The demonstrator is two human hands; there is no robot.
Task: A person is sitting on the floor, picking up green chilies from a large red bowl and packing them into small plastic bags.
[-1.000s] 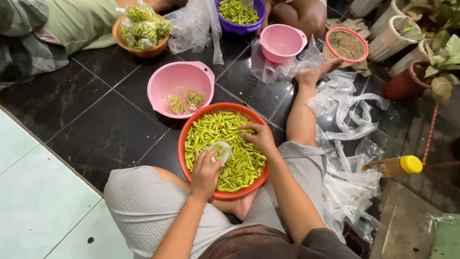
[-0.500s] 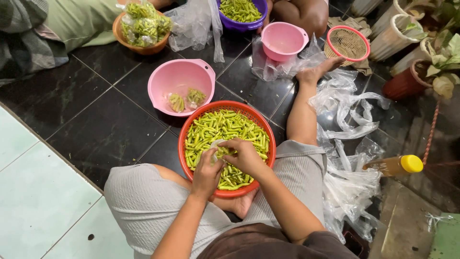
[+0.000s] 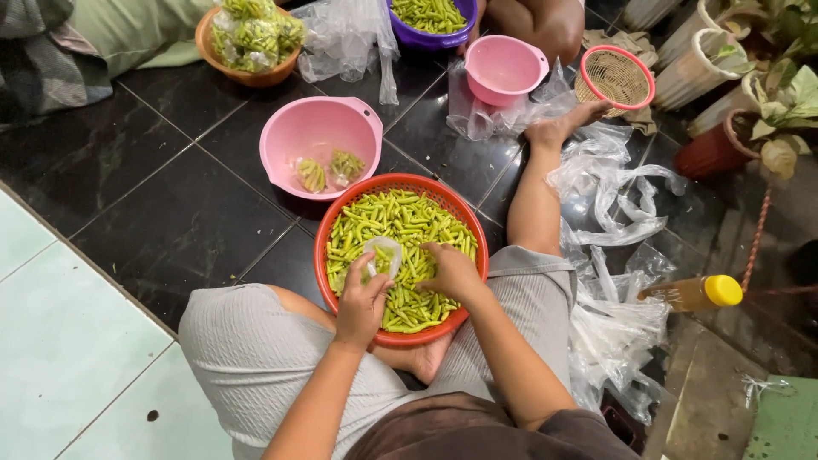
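Observation:
A round orange basket (image 3: 326, 230) full of green chili peppers (image 3: 400, 223) rests between my knees on the dark tiled floor. My left hand (image 3: 361, 300) holds a small clear plastic bag (image 3: 385, 253) open over the peppers. My right hand (image 3: 452, 271) lies palm down on the peppers just right of the bag, its fingers closed on a few of them.
A pink bowl (image 3: 317, 129) with two filled bags sits beyond the basket. Farther back stand an orange bowl of packed bags (image 3: 249, 41), a purple bowl of peppers (image 3: 429, 17), a small pink bowl (image 3: 504, 68) and a woven basket (image 3: 615, 78). Loose plastic bags (image 3: 615, 247) and a yellow-capped bottle (image 3: 692, 292) lie right.
My right hand moved from the far side of the basket toward the bag, then settled onto the peppers beside it. My left hand kept hold of the bag.

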